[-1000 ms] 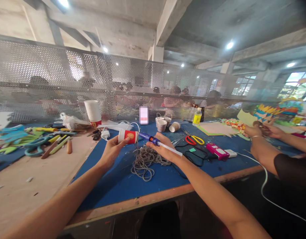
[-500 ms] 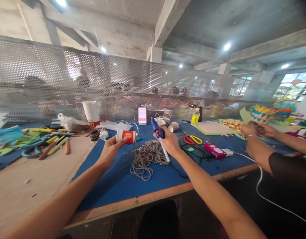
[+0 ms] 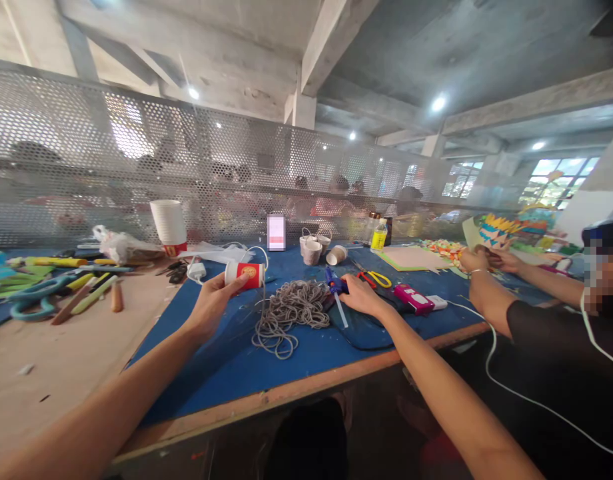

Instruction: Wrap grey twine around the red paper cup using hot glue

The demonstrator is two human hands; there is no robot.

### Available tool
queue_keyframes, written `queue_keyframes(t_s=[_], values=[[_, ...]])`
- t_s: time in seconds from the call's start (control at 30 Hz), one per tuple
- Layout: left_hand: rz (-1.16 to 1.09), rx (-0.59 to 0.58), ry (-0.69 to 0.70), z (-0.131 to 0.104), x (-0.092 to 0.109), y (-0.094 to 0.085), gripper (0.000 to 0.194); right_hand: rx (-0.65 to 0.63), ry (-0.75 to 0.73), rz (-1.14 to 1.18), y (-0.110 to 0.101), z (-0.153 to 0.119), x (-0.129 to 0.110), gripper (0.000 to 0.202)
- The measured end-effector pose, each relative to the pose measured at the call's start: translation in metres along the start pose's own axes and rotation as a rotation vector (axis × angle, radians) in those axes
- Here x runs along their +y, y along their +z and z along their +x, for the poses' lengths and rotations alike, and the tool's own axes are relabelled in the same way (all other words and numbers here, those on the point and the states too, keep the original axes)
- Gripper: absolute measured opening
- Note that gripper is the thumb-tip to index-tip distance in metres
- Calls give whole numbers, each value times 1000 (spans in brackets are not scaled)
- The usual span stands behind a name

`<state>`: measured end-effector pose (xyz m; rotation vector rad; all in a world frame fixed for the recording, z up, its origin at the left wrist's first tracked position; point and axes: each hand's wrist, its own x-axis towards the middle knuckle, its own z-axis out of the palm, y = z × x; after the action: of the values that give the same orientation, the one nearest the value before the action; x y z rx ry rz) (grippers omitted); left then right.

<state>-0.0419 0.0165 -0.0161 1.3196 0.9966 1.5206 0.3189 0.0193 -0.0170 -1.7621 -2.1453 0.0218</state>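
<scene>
My left hand grips a red and white paper cup lying sideways, thumb on its printed side. A grey cord hangs beside the cup's right end. To the right, my right hand is closed round a blue hot glue gun, low over the blue mat. A white glue stick juts from it toward me. Between both hands lies a loose heap of grey cord. Behind the glue gun are several small cups wrapped in pale cord, one of them tipped on its side.
A stack of paper cups stands back left, near teal scissors. Yellow-and-red scissors, a magenta box and a yellow-labelled bottle are on the right. A co-worker's hands work beside them. A phone stands at the back.
My right hand has moved right and lower with the glue gun, away from the cup. My left hand still holds the cup at about the same place. The view has turned slightly right.
</scene>
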Motion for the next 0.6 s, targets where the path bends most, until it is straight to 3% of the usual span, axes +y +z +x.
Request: queue_keyframes(t_s=[0.17, 0.6], values=[[0, -15, 6, 1, -1, -2, 43, -64, 21, -9, 7, 3, 5, 33], [-4, -17, 14, 2, -3, -3, 43, -52, 152, -37, 9, -4, 8, 34]])
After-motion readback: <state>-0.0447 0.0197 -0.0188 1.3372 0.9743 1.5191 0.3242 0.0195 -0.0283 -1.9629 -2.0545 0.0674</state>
